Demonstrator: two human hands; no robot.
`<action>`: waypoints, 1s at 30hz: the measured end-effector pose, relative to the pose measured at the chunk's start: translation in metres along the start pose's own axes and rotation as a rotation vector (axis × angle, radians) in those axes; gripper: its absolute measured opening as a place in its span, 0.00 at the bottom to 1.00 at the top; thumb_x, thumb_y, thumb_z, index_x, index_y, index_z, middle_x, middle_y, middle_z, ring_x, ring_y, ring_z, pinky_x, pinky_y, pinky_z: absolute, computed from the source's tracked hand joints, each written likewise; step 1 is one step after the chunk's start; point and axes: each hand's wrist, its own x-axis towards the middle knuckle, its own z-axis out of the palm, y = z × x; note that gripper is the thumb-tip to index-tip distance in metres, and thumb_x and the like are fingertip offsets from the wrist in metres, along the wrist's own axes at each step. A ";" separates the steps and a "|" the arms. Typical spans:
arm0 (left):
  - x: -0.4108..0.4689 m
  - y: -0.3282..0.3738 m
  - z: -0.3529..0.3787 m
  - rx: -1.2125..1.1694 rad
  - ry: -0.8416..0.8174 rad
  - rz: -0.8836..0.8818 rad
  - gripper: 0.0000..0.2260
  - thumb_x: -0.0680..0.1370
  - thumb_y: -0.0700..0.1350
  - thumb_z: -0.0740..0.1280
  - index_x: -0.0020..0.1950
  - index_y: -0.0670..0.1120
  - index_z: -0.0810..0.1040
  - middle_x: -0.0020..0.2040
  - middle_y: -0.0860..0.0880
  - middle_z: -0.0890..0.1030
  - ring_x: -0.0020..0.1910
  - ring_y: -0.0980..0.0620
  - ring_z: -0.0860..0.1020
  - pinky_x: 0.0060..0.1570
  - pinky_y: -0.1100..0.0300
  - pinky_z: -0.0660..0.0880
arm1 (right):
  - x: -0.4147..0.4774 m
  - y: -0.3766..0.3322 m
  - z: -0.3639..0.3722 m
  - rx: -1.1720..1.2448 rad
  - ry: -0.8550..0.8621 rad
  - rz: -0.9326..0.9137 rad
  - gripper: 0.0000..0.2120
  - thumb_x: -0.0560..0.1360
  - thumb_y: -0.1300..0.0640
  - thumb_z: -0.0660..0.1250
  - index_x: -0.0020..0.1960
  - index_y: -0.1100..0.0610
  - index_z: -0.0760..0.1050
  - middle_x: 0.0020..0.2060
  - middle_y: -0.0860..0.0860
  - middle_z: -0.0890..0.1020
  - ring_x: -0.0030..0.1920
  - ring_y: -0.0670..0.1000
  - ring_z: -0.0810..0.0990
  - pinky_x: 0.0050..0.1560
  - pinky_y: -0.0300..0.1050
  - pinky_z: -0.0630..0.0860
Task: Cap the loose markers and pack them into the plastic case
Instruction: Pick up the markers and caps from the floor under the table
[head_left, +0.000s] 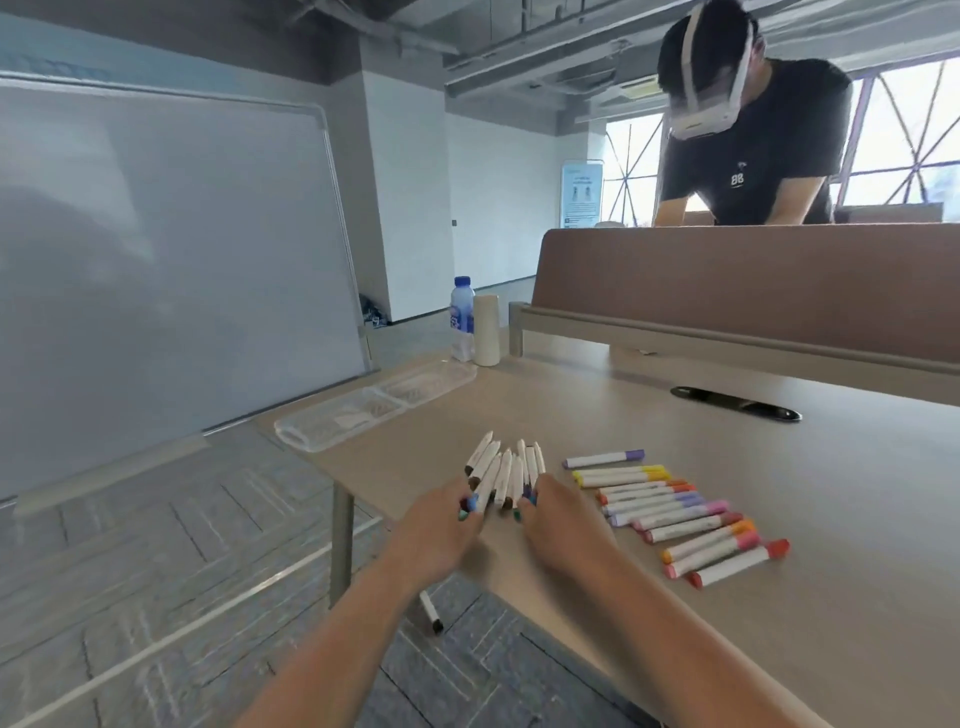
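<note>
So the clear, open plastic case (374, 408) on the beige table (727, 457) looks empty. Right of it lie the capped white-barrelled markers (675, 512); nearer, the left hand (441, 525) and right hand (558, 522) close loosely around a fanned marker bundle (506, 475). Packing remains.

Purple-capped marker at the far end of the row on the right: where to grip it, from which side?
Take the purple-capped marker by the middle of its white barrel, coming straight down from above. It lies flat on the table, apart from the yellow marker next to it, so fingers fit on both long sides. The right hand is nearer, though now busy with the marker bundle.
</note>
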 end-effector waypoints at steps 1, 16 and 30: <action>0.004 -0.003 0.003 0.038 -0.017 0.020 0.05 0.81 0.48 0.61 0.47 0.49 0.72 0.38 0.53 0.75 0.37 0.53 0.74 0.37 0.60 0.67 | 0.002 0.002 0.003 -0.054 0.007 -0.011 0.06 0.81 0.52 0.57 0.50 0.54 0.67 0.44 0.53 0.78 0.42 0.54 0.74 0.42 0.47 0.69; 0.094 -0.037 0.020 0.227 -0.114 0.328 0.08 0.82 0.50 0.58 0.47 0.47 0.69 0.46 0.46 0.75 0.46 0.43 0.76 0.40 0.54 0.67 | 0.058 -0.017 0.025 -0.420 0.076 -0.081 0.07 0.81 0.50 0.58 0.50 0.54 0.67 0.46 0.54 0.81 0.47 0.57 0.81 0.40 0.48 0.70; 0.115 -0.046 0.018 0.254 -0.114 0.525 0.11 0.80 0.52 0.62 0.55 0.45 0.72 0.56 0.44 0.74 0.51 0.41 0.77 0.48 0.49 0.73 | 0.076 -0.013 0.047 -0.531 0.201 -0.053 0.07 0.80 0.53 0.60 0.56 0.53 0.70 0.51 0.51 0.81 0.49 0.56 0.83 0.40 0.47 0.69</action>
